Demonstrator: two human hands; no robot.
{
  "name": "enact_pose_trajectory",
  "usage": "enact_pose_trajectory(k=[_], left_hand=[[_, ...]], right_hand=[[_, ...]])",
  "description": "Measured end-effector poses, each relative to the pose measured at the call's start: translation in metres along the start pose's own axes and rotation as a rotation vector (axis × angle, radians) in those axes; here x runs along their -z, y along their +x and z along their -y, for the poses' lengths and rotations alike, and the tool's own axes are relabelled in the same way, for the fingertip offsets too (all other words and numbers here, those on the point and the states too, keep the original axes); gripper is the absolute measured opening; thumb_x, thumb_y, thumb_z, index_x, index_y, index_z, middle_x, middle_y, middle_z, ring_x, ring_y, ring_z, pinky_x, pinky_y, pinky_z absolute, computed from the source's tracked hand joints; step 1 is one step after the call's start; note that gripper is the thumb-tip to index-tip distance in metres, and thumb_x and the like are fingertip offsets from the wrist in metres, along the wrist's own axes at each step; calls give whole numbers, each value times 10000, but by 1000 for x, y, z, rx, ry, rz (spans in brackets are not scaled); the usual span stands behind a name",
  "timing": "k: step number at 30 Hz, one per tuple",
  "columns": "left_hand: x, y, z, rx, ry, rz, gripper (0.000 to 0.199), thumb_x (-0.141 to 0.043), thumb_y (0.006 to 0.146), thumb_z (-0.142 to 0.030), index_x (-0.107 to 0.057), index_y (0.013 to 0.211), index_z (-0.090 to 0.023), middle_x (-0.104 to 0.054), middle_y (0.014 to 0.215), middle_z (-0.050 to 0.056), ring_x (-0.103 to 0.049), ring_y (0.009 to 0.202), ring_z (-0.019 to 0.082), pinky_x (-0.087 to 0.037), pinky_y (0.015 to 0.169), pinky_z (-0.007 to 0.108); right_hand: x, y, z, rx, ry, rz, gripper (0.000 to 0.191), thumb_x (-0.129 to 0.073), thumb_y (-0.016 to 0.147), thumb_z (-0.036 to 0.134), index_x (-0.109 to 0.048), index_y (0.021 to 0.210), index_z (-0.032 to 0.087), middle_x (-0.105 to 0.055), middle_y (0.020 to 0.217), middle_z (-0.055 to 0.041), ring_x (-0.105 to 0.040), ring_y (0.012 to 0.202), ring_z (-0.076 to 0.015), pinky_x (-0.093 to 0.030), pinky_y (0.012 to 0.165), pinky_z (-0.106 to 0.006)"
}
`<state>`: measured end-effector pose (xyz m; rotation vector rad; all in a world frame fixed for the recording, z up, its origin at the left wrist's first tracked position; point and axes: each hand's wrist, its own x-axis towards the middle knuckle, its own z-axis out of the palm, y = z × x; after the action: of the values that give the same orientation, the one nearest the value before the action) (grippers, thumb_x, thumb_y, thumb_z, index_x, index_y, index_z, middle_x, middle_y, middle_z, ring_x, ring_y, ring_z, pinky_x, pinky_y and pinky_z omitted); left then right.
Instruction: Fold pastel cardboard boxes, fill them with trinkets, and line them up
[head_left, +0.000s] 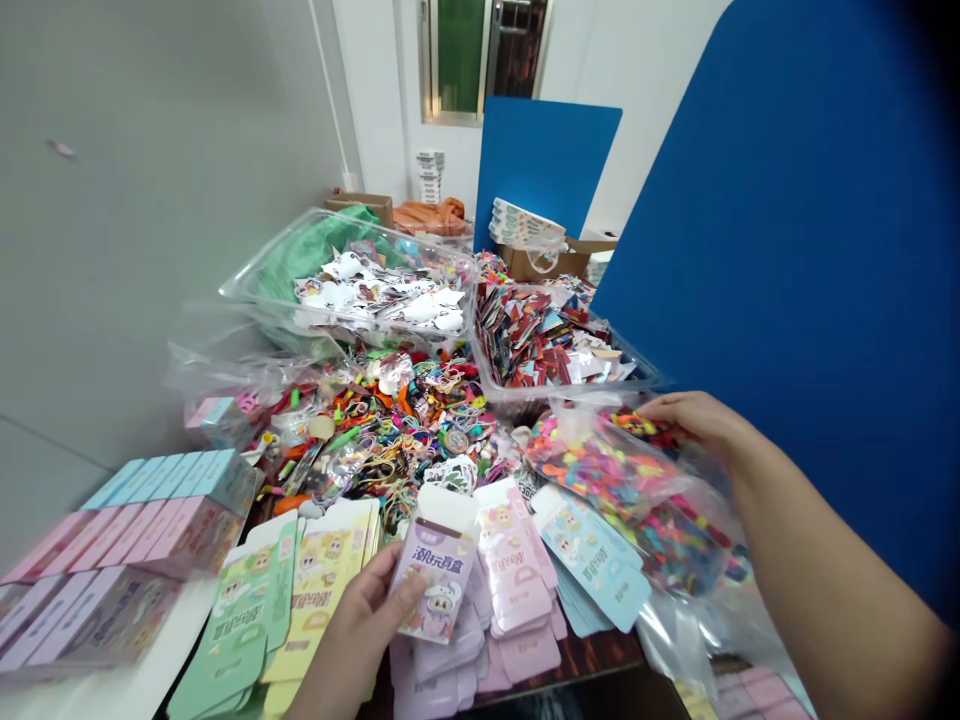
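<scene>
My left hand [375,610] is closed around a small purple card box [437,580] with a cartoon figure, its top flap standing up. Under that box lies a stack of flat purple cartons [442,665]. At the right, my right hand [694,418] has its fingers at the mouth of a clear plastic bag [607,465] full of small bright-coloured pieces. The fingertips reach among the pieces there, and what they pinch, if anything, is hidden. Flat pink cartons [517,570] and blue cartons [592,560] lie between the two hands.
Green cartons [244,610] and yellow cartons [319,580] lie at left, beside rows of finished-looking boxes [169,530]. Behind is a heap of small trinkets [405,420], then clear bins of white cut-outs [382,295] and red cards [536,335]. A blue panel [795,300] stands at right.
</scene>
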<state>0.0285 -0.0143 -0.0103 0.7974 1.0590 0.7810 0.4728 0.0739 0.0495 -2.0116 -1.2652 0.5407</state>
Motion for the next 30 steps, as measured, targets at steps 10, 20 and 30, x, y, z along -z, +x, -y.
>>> enact_pose_trajectory(k=[10, 20, 30], left_hand=[[-3, 0, -3, -12, 38, 6, 523, -761, 730, -471, -645, 1168, -210, -731, 1112, 82, -689, 930, 255, -545, 825, 348], [-16, 4, -3, -121, -12, 31, 388, -739, 770, -396, -639, 1083, -190, -725, 1055, 57, -659, 933, 224, -519, 809, 310], [-4, 4, 0, -202, -86, 32, 400, -728, 789, -373, -635, 1132, -190, -709, 1081, 67, -634, 1016, 249, -504, 844, 326]], right_hand=[[10, -9, 20, -296, 342, 106, 90, -639, 711, 183, -677, 649, 128, -593, 563, -77, -423, 448, -112, -295, 450, -281], [-84, -101, 125, -42, 643, 466, 183, -737, 629, 341, -743, 752, 205, -691, 1134, -92, -611, 986, -237, -470, 825, -329], [-165, -137, 149, 321, 378, 671, 89, -708, 663, 302, -765, 714, 257, -672, 1183, -63, -582, 1136, -267, -389, 1007, -419]])
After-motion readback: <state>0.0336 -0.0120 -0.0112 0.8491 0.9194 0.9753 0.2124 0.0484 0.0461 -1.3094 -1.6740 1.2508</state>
